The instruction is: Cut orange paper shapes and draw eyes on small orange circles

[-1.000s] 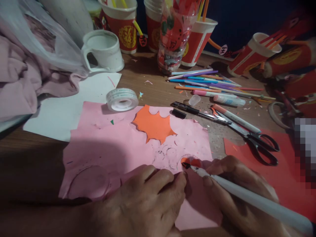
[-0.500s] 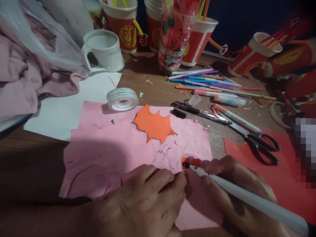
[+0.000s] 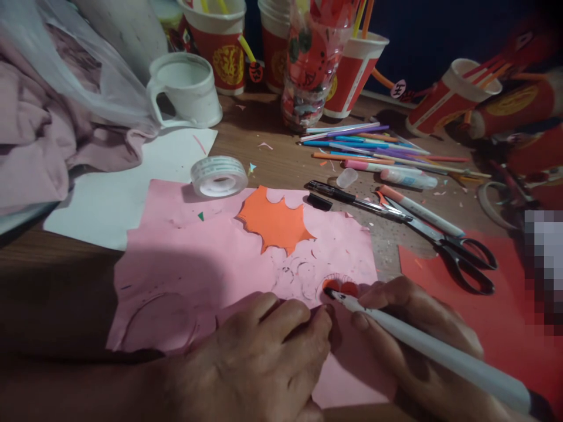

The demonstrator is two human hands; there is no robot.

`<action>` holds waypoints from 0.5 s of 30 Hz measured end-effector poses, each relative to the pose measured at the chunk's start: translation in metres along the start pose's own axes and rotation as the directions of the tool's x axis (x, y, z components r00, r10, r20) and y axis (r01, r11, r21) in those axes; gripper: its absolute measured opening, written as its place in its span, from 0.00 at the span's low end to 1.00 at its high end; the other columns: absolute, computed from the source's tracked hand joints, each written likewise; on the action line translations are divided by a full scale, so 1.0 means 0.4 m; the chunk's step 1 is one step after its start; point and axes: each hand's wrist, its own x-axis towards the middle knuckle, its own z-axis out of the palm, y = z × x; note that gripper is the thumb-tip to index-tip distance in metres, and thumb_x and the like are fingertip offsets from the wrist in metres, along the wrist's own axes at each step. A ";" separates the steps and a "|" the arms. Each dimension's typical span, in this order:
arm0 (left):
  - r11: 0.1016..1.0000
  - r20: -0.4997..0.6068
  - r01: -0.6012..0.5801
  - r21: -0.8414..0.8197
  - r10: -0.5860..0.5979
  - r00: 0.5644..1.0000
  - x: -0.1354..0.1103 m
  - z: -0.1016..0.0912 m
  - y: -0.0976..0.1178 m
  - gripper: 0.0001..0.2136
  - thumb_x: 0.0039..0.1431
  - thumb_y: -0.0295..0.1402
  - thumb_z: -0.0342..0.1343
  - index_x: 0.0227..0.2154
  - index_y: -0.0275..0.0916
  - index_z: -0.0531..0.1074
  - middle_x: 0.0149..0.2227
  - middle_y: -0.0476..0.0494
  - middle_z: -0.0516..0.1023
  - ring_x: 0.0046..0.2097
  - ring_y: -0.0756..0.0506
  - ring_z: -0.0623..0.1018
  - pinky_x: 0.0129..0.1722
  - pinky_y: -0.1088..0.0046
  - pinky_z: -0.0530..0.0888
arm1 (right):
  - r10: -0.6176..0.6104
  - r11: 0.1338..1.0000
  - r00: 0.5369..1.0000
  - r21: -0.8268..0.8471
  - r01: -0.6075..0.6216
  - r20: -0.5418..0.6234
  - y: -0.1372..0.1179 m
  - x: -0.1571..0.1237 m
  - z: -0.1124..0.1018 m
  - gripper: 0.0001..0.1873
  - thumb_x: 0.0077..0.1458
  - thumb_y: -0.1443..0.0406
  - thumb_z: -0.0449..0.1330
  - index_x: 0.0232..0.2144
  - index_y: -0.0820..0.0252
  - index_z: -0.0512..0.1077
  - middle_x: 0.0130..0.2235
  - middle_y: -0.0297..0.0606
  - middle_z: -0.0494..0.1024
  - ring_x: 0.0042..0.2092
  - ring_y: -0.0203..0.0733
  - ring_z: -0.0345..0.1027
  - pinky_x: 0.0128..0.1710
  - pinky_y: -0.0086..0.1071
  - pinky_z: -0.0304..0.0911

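My right hand (image 3: 422,340) is closed around a white marker (image 3: 453,349), its dark tip on a small orange and red paper piece (image 3: 350,288). That piece lies on a pink sheet of paper (image 3: 211,258). Just left of the tip, my left hand (image 3: 259,351) rests on the sheet with its fingers curled and close together. What lies beneath its fingertips is hidden. A spiky orange paper cut-out (image 3: 277,223) lies beyond my hands, and several drawn outlines mark the pink sheet.
Scissors (image 3: 468,264), a black pen (image 3: 360,202), and a bundle of sticks (image 3: 365,143) lie to the right. A tape roll (image 3: 219,177) touches the sheet's far edge. Behind stand a white mug (image 3: 189,94), a plastic bottle (image 3: 308,76) and red cups (image 3: 229,58). Red paper (image 3: 492,316) lies at right.
My right hand and the marker have shifted slightly left and down, with the tip still on the small piece. My left hand has hardly moved.
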 end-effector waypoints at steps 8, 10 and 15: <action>1.000 0.010 0.012 -0.012 -0.012 1.000 0.000 -0.003 0.002 0.15 0.60 0.41 0.48 0.39 0.35 0.72 0.47 0.43 0.72 0.37 0.46 0.68 0.28 0.69 0.62 | -0.028 0.979 0.999 -0.200 0.034 0.032 0.000 -0.007 -0.014 0.06 0.51 0.68 0.56 0.30 0.51 0.64 0.24 0.26 0.79 0.23 0.38 0.75 0.19 0.26 0.67; 1.000 0.017 0.015 -0.017 -0.014 1.000 -0.001 -0.002 0.001 0.16 0.60 0.42 0.48 0.40 0.36 0.72 0.48 0.43 0.72 0.37 0.46 0.68 0.29 0.69 0.62 | -0.027 0.970 0.999 -0.239 0.035 0.038 0.000 -0.007 -0.018 0.05 0.50 0.68 0.56 0.30 0.52 0.64 0.23 0.27 0.79 0.23 0.39 0.74 0.19 0.28 0.67; 1.000 0.009 0.005 -0.006 -0.005 1.000 0.000 0.002 0.000 0.15 0.60 0.42 0.47 0.39 0.37 0.72 0.47 0.43 0.72 0.36 0.46 0.68 0.28 0.69 0.61 | -0.016 0.997 0.999 -0.079 0.019 0.033 -0.002 0.003 -0.011 0.06 0.49 0.69 0.58 0.29 0.53 0.63 0.28 0.27 0.81 0.23 0.34 0.74 0.21 0.24 0.68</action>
